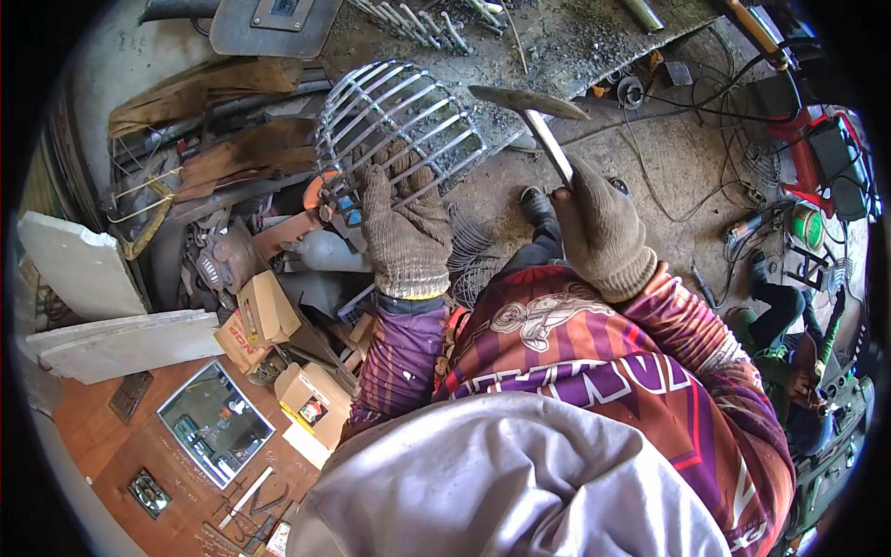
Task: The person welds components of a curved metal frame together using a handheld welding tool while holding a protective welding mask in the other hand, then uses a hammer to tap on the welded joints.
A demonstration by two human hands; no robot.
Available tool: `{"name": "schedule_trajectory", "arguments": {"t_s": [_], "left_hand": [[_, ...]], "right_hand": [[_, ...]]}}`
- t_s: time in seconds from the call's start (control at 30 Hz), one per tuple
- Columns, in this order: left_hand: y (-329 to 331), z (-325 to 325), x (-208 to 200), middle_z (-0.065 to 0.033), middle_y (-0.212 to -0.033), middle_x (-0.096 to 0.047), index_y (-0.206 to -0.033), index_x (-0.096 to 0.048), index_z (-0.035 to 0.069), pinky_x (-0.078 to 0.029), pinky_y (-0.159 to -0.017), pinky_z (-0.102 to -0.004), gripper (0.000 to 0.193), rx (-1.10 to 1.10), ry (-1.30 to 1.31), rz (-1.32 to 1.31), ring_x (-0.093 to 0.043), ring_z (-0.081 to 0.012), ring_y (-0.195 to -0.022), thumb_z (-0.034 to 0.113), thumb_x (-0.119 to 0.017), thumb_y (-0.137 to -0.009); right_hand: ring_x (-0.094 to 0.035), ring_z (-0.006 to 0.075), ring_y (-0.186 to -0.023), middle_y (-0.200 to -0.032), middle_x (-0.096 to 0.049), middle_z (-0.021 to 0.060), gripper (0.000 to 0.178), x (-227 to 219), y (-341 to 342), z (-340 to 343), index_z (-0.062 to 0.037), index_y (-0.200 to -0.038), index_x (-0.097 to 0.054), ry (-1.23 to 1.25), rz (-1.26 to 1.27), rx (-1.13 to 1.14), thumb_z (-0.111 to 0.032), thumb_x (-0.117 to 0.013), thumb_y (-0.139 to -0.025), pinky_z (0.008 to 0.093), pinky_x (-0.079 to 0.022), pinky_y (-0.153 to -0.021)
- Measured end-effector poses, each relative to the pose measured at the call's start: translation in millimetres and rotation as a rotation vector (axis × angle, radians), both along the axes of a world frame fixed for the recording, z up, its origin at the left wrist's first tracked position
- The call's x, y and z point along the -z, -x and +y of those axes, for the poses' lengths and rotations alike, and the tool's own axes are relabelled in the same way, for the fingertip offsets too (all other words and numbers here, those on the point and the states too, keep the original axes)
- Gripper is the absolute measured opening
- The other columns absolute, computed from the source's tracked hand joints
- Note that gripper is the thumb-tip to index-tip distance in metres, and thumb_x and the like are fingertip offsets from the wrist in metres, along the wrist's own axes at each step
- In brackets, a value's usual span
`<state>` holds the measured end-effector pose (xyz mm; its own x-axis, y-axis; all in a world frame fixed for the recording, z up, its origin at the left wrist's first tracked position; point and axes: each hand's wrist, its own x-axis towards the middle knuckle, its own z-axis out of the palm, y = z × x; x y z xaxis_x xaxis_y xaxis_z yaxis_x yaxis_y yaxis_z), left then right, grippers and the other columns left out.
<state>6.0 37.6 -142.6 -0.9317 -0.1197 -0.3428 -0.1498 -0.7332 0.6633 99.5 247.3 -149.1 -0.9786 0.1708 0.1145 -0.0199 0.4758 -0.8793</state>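
Observation:
My left hand (408, 237), in a brown knit glove, is closed on the near left part of a rounded grate (422, 116) made of welded metal bars. The grate is tilted up before me, by the edge of a dirty worktable. Its bars partly hide my fingers. In my right hand (603, 227), also gloved, is a chipping hammer (546, 139), gripped by its metal handle. The hammer's long pointed head (529, 100) is raised just right of the grate and does not appear to touch it.
Short metal rods (418, 26) and dark grit lie on the worktable (520, 56). A welding shield (274, 26) is at the far left. Cables (650, 176) trail across the floor near a red machine (817, 158). Cardboard boxes (316, 399) stand left. Another person (789, 343) is at the right.

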Motion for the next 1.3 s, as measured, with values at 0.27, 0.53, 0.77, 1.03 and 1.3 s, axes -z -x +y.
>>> {"name": "schedule_trajectory", "arguments": {"t_s": [0.27,0.53,0.77,1.03,1.3], "left_hand": [[1,0,3,-0.0133,-0.119,-0.062,-0.120,-0.056,0.003,-0.058,-0.086,-0.0377,0.027,0.064,0.002,0.024,-0.063,-0.0220,-0.105,0.015,-0.054,-0.095],[4,-13,6,-0.0121,-0.114,-0.065,-0.116,-0.058,0.003,-0.060,-0.080,-0.0372,0.026,0.052,-0.070,-0.014,-0.066,-0.0215,-0.098,0.018,-0.054,-0.096],[5,-58,-25,-0.0122,-0.105,-0.068,-0.112,-0.062,0.006,-0.058,-0.063,-0.0319,0.031,-0.018,-0.139,0.072,-0.068,-0.0194,-0.082,0.029,-0.057,-0.094],[4,-77,-52,-0.0156,-0.111,-0.066,-0.115,-0.060,0.004,-0.058,-0.074,-0.0382,0.034,0.109,-0.392,0.299,-0.068,-0.0243,-0.095,0.030,-0.047,-0.096],[-1,-65,-60,-0.0143,-0.119,-0.063,-0.116,-0.060,0.002,-0.054,-0.089,-0.0416,0.034,0.161,-0.502,0.315,-0.064,-0.0238,-0.104,0.028,-0.050,-0.096]], "right_hand": [[-0.063,0.0388,-0.072,-0.081,-0.063,0.0215,0.037,1,2,-3,-0.0026,-0.123,-0.048,0.048,-0.023,0.005,-0.018,-0.054,-0.090,0.0465,-0.049,-0.062],[-0.064,0.0374,-0.072,-0.081,-0.063,0.0184,0.035,12,1,2,-0.0023,-0.121,-0.051,0.165,-0.070,0.062,-0.012,-0.056,-0.088,0.0434,-0.051,-0.062],[-0.051,0.0116,-0.061,-0.071,-0.055,0.0040,0.028,23,-6,25,-0.0002,-0.118,-0.055,0.336,-0.176,0.211,-0.013,-0.055,-0.094,0.0277,-0.042,-0.055],[-0.054,0.0156,-0.064,-0.075,-0.057,0.0083,0.027,33,-15,33,0.0001,-0.116,-0.055,0.190,-0.220,0.117,-0.018,-0.052,-0.096,0.0312,-0.044,-0.057],[-0.061,0.0244,-0.065,-0.073,-0.061,0.0128,0.029,33,-12,39,0.0003,-0.115,-0.056,0.188,-0.216,0.119,-0.018,-0.053,-0.094,0.0353,-0.046,-0.059]]}}
